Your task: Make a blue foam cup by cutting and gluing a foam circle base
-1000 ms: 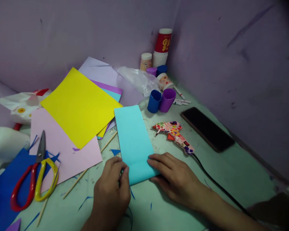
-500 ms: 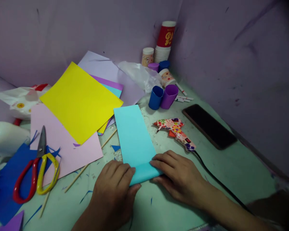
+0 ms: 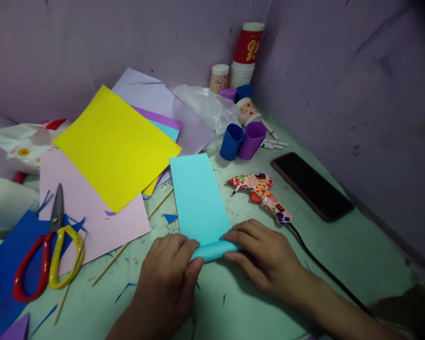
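Observation:
A light blue strip of paper (image 3: 200, 193) lies flat on the table, its near end rolled into a tube. My left hand (image 3: 172, 274) pinches the left end of the roll between thumb and fingers. At the roll's right end, my right hand (image 3: 260, 252) grips it the same way, fingers on top and thumb below. Just beyond the right hand rests a flower-patterned hot glue gun (image 3: 262, 191) with a black cord. Left of the strip are a wooden stick (image 3: 127, 243) and small blue paper scraps (image 3: 170, 218).
Scissors (image 3: 55, 250) with red and yellow handles lie at left on blue and pink paper. A yellow sheet (image 3: 116, 146) tops a paper pile. Blue (image 3: 231, 142) and purple (image 3: 252, 140) paper tubes stand at the back, near stacked paper cups (image 3: 247, 52). A phone (image 3: 311, 186) lies at right.
The near end of the light blue paper has gone from a looser, flatter fold to a tighter, narrower roll. Both hands stay on its ends. The view has shifted slightly.

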The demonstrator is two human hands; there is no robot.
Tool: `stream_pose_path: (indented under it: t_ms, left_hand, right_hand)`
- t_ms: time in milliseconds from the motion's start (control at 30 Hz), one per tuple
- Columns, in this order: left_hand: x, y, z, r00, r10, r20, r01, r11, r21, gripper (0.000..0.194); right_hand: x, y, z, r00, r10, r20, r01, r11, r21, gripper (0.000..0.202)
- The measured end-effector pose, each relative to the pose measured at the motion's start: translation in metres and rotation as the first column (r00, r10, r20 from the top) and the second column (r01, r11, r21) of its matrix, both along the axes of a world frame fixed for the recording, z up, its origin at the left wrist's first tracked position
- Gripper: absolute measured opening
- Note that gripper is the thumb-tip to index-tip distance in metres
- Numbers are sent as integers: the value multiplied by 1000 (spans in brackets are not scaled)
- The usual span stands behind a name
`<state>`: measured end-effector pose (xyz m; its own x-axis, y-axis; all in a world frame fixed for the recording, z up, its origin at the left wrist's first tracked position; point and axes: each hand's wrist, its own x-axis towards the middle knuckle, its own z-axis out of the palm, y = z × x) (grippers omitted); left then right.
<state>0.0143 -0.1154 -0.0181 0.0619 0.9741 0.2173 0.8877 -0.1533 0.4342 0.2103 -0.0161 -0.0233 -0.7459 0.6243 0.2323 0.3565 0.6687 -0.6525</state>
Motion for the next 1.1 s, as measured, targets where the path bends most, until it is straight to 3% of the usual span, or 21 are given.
stream_pose_path:
  t_ms: [200, 300, 500, 767, 967, 1100]
  left_hand:
    - [1, 7, 0, 998, 47, -36, -47, 999, 16, 20]
    - [0, 6, -3, 998, 66, -4, -66, 996, 55, 17]
    - [-2, 1, -8, 991, 98, 89, -94, 995, -42, 19]
    - [-7, 6, -8, 997, 80, 11, -80, 997, -3, 19]
    - [-5, 6, -10, 983, 180, 44, -178, 983, -47, 21]
    - [-5, 9, -11, 987, 158, 36, -156, 986, -52, 19]
  right_hand:
    - [-4, 2, 3, 998, -41, 38, 45, 994, -97, 21]
    - [-4, 3, 3, 999, -43, 16, 44, 994, -104, 21]
    - [-3, 1, 2, 998, -58, -19, 55, 990, -127, 20]
    - [-3, -2, -1, 995, -90, -48, 84, 990, -111, 23]
    - [-2, -5, -3, 990, -107, -90, 97, 989, -111, 28]
    - [-4, -5, -3, 984, -149, -96, 134, 980, -144, 28]
